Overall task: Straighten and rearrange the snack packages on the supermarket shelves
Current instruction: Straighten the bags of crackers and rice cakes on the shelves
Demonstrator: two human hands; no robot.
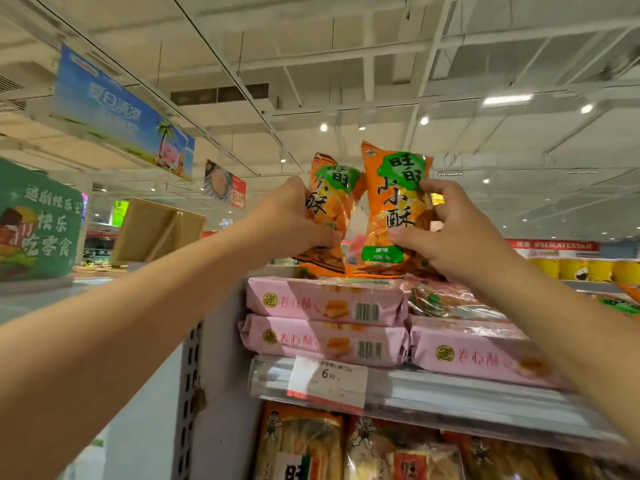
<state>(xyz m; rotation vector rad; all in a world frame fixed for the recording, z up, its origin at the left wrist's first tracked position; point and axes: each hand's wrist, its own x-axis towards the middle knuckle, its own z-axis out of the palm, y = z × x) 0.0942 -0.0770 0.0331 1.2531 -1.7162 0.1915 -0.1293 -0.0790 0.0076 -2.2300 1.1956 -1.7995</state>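
Two orange snack bags with green labels stand upright on top of stacked pink packages on the top shelf. My left hand (294,216) grips the left orange bag (330,188), which is turned slightly sideways. My right hand (460,233) holds the right orange bag (394,202) by its right edge, label facing me. The two bags touch at their upper edges. Pink wafer-roll packages (322,301) lie flat in two layers beneath them. More orange bags (620,303) lie at the far right.
The shelf edge (450,386) carries a price tag (329,379) reading 6.90. Below it stand rice cracker packs (301,445). A perforated shelf upright (188,375) runs down the left side. A wooden sign back (156,230) and a green sign (38,220) stand to the left.
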